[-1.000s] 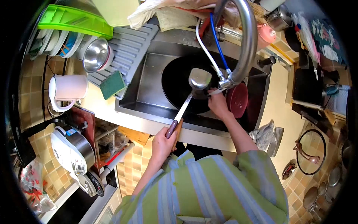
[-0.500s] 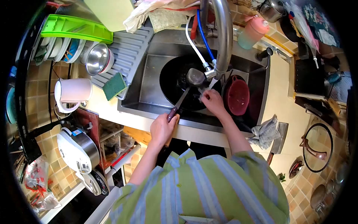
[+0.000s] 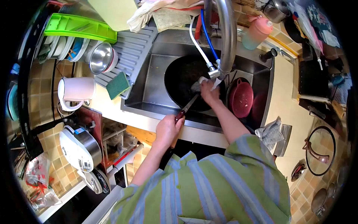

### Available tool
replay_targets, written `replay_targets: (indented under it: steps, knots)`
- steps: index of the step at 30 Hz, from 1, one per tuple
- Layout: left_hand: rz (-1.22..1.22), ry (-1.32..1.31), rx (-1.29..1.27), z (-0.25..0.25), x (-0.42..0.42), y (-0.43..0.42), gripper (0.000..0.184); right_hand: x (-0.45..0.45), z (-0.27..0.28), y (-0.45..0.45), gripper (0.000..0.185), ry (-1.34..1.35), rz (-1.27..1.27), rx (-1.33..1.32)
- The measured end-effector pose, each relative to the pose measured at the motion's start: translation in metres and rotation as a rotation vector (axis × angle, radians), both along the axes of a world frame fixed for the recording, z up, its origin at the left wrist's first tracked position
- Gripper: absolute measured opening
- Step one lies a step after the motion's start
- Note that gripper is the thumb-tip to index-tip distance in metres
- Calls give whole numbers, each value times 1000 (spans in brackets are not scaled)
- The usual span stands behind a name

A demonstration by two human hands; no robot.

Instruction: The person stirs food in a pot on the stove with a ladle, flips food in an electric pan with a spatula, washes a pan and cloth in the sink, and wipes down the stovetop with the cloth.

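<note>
Right hand is now at the head of the spatula by the tap, its grip can't tell, left hand clamped on the handle, spatula over the black pan in the sink, so likely 2-point control.

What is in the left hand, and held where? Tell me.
The left hand holds the spatula by its brown handle, and apparently the wok's wooden handle too.

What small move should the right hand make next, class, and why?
Probably a short rub across the head of the spatula: the right hand is at that head, by water running from the tap over the wok, while the left hand grips the handle.
</note>
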State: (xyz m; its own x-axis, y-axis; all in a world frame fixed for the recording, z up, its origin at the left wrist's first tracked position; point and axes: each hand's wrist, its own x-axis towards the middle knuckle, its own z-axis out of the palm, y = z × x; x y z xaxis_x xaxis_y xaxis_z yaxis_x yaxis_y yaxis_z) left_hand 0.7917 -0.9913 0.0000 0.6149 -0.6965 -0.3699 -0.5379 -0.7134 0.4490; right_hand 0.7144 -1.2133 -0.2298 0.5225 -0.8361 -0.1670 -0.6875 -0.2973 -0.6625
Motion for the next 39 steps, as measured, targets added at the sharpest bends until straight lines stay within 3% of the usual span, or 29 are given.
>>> replay_targets:
  steps: [1,4,6,8,10,16,18,20,22,24,28,30,32,35,36,39]
  knots:
    - [-2,12,42,3,0,-1,39,-3,-24,-16,39,-46,-101,56]
    - [-22,-64,-1,-4,-2,0,39,-7,4,-32,47,389,191,-61]
    - [-23,-74,-2,-2,-2,-2,38,2,4,-16,43,97,17,109]
    - [-7,-63,3,-1,-2,-6,37,16,-2,4,38,159,153,2]
    - [21,-43,29,2,0,-8,36,7,-3,17,40,188,417,57]
    - [-14,-40,-14,4,6,-7,36,20,-54,-21,37,295,-3,276]
    - [95,142,-18,-3,9,2,36,15,-104,-44,36,79,-213,379]
    - [244,404,-30,-17,22,11,36,3,-172,-60,37,-360,-417,638]
    - [517,990,76,-10,41,15,41,1,-100,-66,30,-502,-560,736]
    - [690,1318,-1,-9,53,20,44,-7,-13,-50,24,-603,-599,785]
    - [773,1601,-63,-15,64,31,54,-6,113,18,16,-615,-377,685]
    - [770,1695,-78,-23,68,37,55,6,80,66,23,-746,-10,345]
    - [775,1766,-90,-32,68,41,55,19,116,100,18,-624,239,93]
    - [784,1817,-78,-33,67,43,54,32,131,109,13,-371,334,100]
    - [781,1826,-68,-32,67,44,53,41,117,101,8,-337,312,81]
    - [748,1862,-69,-29,63,47,54,51,64,44,18,-67,261,23]
